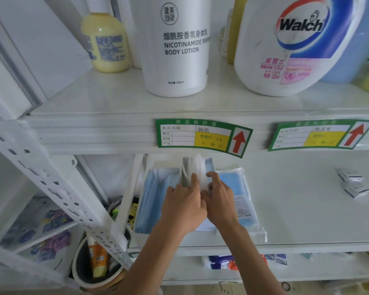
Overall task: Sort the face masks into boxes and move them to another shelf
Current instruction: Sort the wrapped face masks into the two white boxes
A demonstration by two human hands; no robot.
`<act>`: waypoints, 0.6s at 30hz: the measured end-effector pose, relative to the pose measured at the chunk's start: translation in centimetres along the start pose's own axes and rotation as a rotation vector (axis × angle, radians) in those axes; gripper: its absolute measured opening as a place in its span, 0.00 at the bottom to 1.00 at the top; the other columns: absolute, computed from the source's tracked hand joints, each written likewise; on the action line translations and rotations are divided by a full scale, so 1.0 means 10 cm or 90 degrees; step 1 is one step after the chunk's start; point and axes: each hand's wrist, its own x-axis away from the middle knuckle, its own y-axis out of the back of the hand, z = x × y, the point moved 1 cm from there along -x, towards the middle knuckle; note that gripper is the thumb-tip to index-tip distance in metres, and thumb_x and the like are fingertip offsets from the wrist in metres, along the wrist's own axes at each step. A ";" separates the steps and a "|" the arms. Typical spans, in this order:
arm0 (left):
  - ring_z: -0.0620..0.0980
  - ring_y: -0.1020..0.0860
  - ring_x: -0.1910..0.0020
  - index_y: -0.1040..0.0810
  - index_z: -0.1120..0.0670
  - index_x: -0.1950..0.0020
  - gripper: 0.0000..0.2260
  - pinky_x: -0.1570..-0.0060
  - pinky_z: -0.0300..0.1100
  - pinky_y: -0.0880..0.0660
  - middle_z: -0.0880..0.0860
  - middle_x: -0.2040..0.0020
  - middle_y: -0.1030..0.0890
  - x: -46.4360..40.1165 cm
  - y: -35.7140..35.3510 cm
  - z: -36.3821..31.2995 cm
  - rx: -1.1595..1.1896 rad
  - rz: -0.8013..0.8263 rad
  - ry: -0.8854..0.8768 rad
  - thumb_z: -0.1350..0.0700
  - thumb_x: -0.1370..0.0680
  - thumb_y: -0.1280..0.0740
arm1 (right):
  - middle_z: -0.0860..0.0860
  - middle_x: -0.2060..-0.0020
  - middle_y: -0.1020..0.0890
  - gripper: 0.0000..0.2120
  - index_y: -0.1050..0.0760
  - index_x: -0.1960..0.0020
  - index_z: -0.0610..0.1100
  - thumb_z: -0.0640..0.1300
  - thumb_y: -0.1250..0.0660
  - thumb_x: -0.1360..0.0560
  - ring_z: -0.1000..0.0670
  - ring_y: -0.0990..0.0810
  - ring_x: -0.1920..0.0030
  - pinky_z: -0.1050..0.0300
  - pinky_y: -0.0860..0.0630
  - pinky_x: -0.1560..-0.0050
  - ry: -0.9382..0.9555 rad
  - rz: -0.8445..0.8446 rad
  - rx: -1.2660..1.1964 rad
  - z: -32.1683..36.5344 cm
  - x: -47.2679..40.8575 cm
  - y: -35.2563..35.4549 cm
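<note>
An open white box (141, 213) on the middle shelf holds a stack of blue face masks (156, 194) standing on edge. To its right stands a second white box (188, 169) with more masks (209, 165) behind its wall. My left hand (183, 207) rests over the gap between the two boxes, index finger stretched along the white wall. Beside it, my right hand (219, 199) pinches masks at that second box. A sealed clear pack of blue masks (241, 201) lies flat to the right.
The shelf board (307, 199) carries two small boxes (352, 182) at the far right. Above stand a body lotion bottle (175, 45), a Walch jug (285, 45) and a yellow bottle (104, 43). A perforated upright (58, 188) crosses at left, with a bucket (94, 265) below.
</note>
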 end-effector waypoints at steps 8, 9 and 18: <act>0.57 0.38 0.22 0.60 0.48 0.17 0.34 0.26 0.55 0.37 0.58 0.17 0.45 -0.02 -0.17 0.09 0.039 -0.140 -0.073 0.51 0.17 0.43 | 0.46 0.49 0.16 0.17 0.28 0.30 0.47 0.43 0.46 0.16 0.43 0.20 0.48 0.44 0.26 0.43 0.082 0.005 0.037 -0.05 0.01 -0.03; 0.56 0.39 0.21 0.55 0.49 0.17 0.31 0.25 0.53 0.38 0.57 0.18 0.43 0.00 -0.20 0.10 0.060 -0.172 -0.097 0.52 0.17 0.43 | 0.46 0.50 0.16 0.17 0.28 0.29 0.47 0.42 0.46 0.16 0.44 0.20 0.48 0.43 0.26 0.43 0.085 0.013 0.030 -0.06 0.02 -0.03; 0.54 0.34 0.24 0.38 0.54 0.21 0.26 0.23 0.49 0.41 0.54 0.24 0.31 0.12 -0.36 0.24 0.068 -0.169 -0.145 0.55 0.19 0.37 | 0.52 0.49 0.16 0.23 0.36 0.24 0.53 0.47 0.43 0.19 0.47 0.27 0.45 0.47 0.29 0.45 0.071 0.078 0.092 -0.12 0.02 -0.09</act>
